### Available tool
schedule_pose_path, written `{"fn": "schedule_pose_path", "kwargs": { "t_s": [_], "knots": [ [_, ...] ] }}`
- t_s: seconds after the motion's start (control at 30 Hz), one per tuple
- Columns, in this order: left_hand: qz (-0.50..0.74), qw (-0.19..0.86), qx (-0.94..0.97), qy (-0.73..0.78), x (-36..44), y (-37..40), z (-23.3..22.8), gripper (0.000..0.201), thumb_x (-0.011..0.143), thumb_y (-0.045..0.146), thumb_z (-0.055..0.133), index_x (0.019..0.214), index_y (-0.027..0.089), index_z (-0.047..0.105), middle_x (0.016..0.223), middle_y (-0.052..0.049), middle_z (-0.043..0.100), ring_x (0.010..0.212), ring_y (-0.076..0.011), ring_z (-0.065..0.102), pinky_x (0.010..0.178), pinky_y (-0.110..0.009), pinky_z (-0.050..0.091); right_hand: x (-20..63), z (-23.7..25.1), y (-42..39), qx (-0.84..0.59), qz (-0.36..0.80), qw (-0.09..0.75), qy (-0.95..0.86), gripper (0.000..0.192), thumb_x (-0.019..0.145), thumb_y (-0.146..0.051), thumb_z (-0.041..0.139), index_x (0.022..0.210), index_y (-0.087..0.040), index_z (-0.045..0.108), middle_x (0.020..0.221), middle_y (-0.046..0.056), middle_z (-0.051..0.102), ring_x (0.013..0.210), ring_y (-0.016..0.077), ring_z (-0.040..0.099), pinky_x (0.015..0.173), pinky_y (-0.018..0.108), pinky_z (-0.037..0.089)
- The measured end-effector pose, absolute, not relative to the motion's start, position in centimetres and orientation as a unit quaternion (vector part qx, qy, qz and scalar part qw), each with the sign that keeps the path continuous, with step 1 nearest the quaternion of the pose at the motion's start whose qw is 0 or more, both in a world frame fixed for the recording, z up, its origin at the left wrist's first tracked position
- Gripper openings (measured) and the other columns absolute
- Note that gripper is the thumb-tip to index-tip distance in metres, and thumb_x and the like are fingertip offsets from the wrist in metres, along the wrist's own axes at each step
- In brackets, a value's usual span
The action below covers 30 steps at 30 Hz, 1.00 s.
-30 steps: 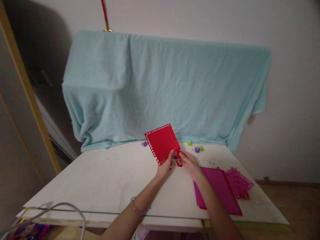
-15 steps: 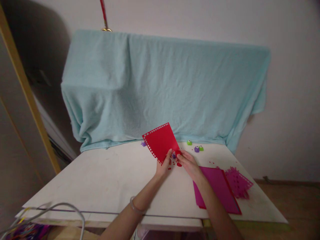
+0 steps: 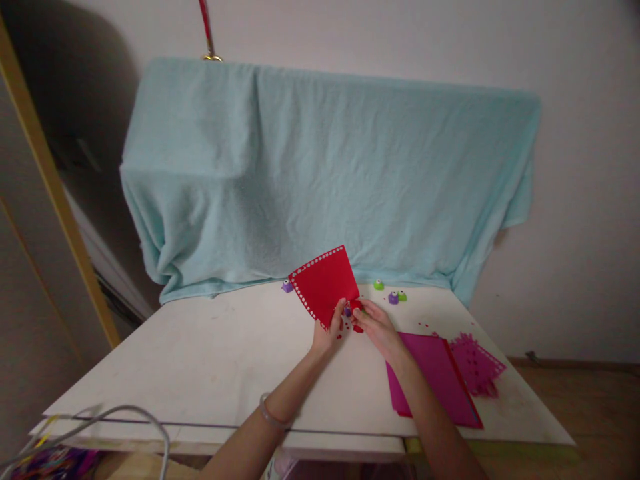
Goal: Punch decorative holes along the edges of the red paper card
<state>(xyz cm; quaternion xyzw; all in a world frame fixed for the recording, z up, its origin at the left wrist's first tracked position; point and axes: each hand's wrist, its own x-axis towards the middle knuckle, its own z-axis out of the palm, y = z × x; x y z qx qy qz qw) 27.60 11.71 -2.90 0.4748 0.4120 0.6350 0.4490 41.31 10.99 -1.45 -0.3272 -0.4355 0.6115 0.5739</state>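
My left hand point(image 3: 327, 335) grips the lower edge of a red paper sheet point(image 3: 325, 287), thumb on top. Rows of small punched holes run along the sheet's upper and left edges. My right hand point(image 3: 379, 327) is closed round a small red craft punch point(image 3: 355, 305) at the sheet's lower right corner. How far the paper sits inside the punch is hidden by my fingers. Between my hands shows a small purple thing point(image 3: 348, 311), perhaps another punch. Red paper bits point(image 3: 339, 337) lie on the table below.
Purple point(image 3: 393, 298) and green point(image 3: 379, 285) punches stand at the back of the white table point(image 3: 200, 360), with another purple punch point(image 3: 287, 286) behind the sheet. Magenta paper point(image 3: 430, 380) lies under my right forearm, beside punched magenta scraps point(image 3: 475, 367). A blue towel point(image 3: 340, 180) hangs behind.
The red sheet has shifted slightly to the right and turned a little, and it now bends more. Both hands stay at nearly the same spot.
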Motion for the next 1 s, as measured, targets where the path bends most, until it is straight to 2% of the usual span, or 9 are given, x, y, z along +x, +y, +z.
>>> {"fn": "schedule_pose_path", "kwargs": {
  "t_s": [0.07,0.23,0.43,0.83,1.0],
  "knots": [
    [0.626,0.429,0.507,0.409,27.40,11.66,-2.87,0.031,0.087,0.045,0.059,0.078,0.015,0.062,0.069,-0.003,0.060,0.066,-0.0127,0.055,0.071,-0.025,0.045,41.31,-1.43,10.99,-0.330,0.610,0.574,-0.435,0.029,0.070,-0.032,0.082,0.095,-0.022,0.070,0.091,0.003,0.067,0.076,0.0145,0.060,0.076,0.029,0.046],
    [0.645,0.410,0.504,0.402,27.34,11.67,-2.70,0.030,0.087,0.046,0.059,0.078,0.017,0.060,0.070,-0.003,0.060,0.066,-0.0145,0.055,0.069,-0.026,0.044,41.37,-1.69,11.11,-0.341,0.604,0.576,-0.432,0.033,0.069,-0.034,0.082,0.097,-0.021,0.070,0.092,0.003,0.068,0.075,0.0143,0.061,0.074,0.029,0.047],
    [0.627,0.426,0.500,0.420,27.45,11.54,-2.31,0.044,0.087,0.052,0.056,0.060,0.019,0.050,0.054,0.000,0.049,0.052,-0.0123,0.047,0.059,-0.026,0.039,41.40,-1.76,11.13,-0.343,0.605,0.572,-0.434,0.032,0.069,-0.034,0.083,0.096,-0.021,0.070,0.090,0.003,0.068,0.074,0.0140,0.061,0.072,0.028,0.046],
    [0.624,0.445,0.489,0.417,27.44,11.45,-2.41,0.043,0.083,0.056,0.059,0.063,0.018,0.053,0.057,0.000,0.052,0.054,-0.0123,0.047,0.059,-0.026,0.039,41.28,-1.56,10.96,-0.333,0.612,0.573,-0.431,0.030,0.071,-0.031,0.082,0.096,-0.021,0.069,0.095,0.004,0.068,0.076,0.0140,0.061,0.075,0.029,0.047],
    [0.627,0.448,0.480,0.419,27.33,11.41,-2.09,0.036,0.081,0.052,0.063,0.071,0.017,0.059,0.063,-0.002,0.057,0.062,-0.0144,0.053,0.065,-0.027,0.043,41.44,-1.93,11.30,-0.344,0.598,0.576,-0.438,0.030,0.070,-0.034,0.082,0.093,-0.020,0.069,0.087,0.003,0.066,0.070,0.0126,0.058,0.067,0.027,0.045]
  ]
}}
